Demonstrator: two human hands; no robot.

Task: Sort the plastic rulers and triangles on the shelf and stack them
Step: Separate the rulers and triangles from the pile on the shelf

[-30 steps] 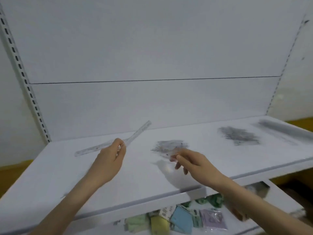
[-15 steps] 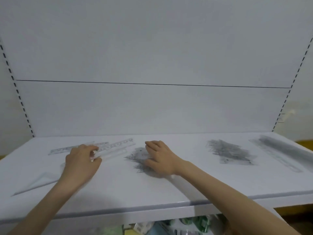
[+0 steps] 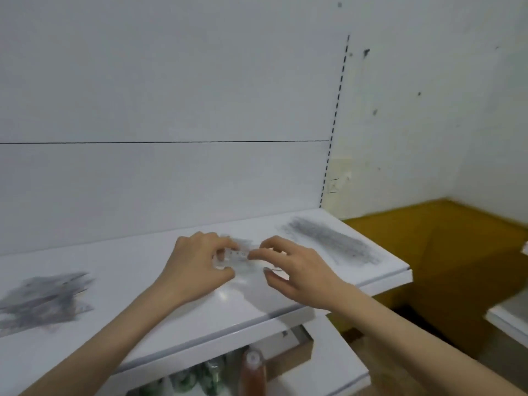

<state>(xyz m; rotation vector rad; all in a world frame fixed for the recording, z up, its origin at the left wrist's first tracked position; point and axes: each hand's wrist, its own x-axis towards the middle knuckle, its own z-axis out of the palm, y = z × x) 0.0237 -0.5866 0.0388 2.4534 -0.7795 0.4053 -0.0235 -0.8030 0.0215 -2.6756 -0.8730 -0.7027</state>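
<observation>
Both hands meet over a small blurred grey pile of clear plastic pieces (image 3: 243,242) on the white shelf (image 3: 148,281). Between them is a small clear plastic piece with printed marks (image 3: 238,254), just above the shelf. My left hand (image 3: 200,264) pinches its left end with thumb and fingers. My right hand (image 3: 297,270) has its fingertips on the right end, thumb underneath. A grey heap of clear triangles or rulers (image 3: 43,301) lies far left. A long stack of rulers (image 3: 328,241) lies near the shelf's right end.
The shelf's white back panel (image 3: 171,110) rises right behind the piles. The shelf ends at the right by a yellow floor (image 3: 443,252). A lower shelf (image 3: 337,364) holds a brown bottle (image 3: 253,372) and green packets (image 3: 211,378).
The view has swung right. My left hand has let go of the long ruler at the left, and both hands have come together on a clear piece at a pile further right.
</observation>
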